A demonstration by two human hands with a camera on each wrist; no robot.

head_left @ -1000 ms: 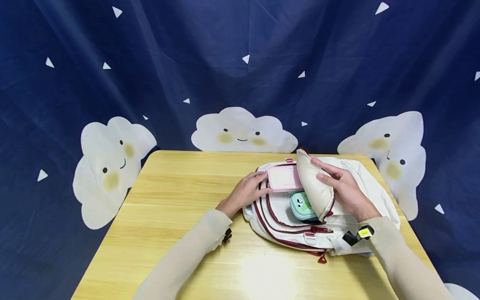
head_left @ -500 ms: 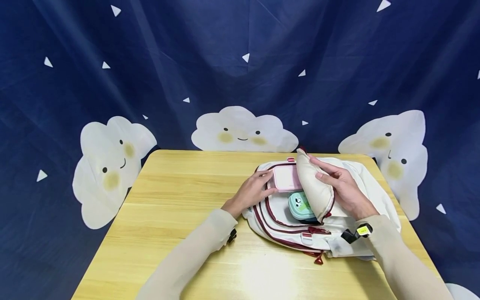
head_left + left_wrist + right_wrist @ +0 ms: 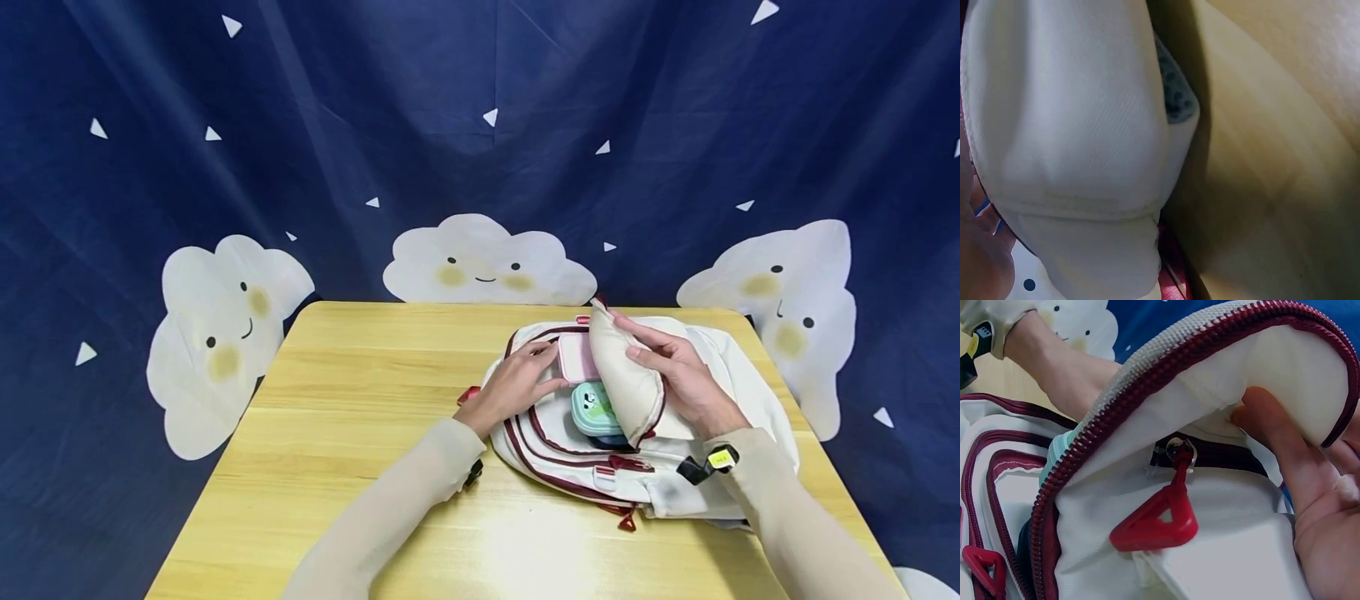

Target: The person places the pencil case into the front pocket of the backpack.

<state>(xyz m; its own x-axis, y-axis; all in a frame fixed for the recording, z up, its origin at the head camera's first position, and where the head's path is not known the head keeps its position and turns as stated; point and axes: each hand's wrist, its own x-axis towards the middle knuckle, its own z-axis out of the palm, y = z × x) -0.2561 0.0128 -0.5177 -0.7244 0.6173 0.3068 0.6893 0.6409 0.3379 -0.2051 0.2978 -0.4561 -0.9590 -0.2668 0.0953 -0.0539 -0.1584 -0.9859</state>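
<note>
A white backpack (image 3: 564,450) with dark red zips lies on the yellow wooden table (image 3: 360,433). My right hand (image 3: 678,375) grips the bag's front flap (image 3: 621,375) and holds it lifted, thumb on the outside; the right wrist view shows my fingers (image 3: 1282,453) curled under the flap (image 3: 1210,375). My left hand (image 3: 522,382) holds a pink box (image 3: 575,358) by its left end, and most of the box is hidden under the flap. A teal box with a panda picture (image 3: 592,407) lies in the opening just below it. The left wrist view shows only white bag fabric (image 3: 1072,125) and table (image 3: 1272,162).
A red zip pull (image 3: 1157,522) hangs inside the opening, and another red pull (image 3: 626,522) lies at the bag's front edge. A dark blue cloth with cloud faces (image 3: 480,267) hangs behind the table. Bare tabletop stretches to the left and front of the bag.
My left hand has slid the pink box rightward, further under the lifted flap. The backpack has shifted slightly left. My right hand keeps holding the flap up.
</note>
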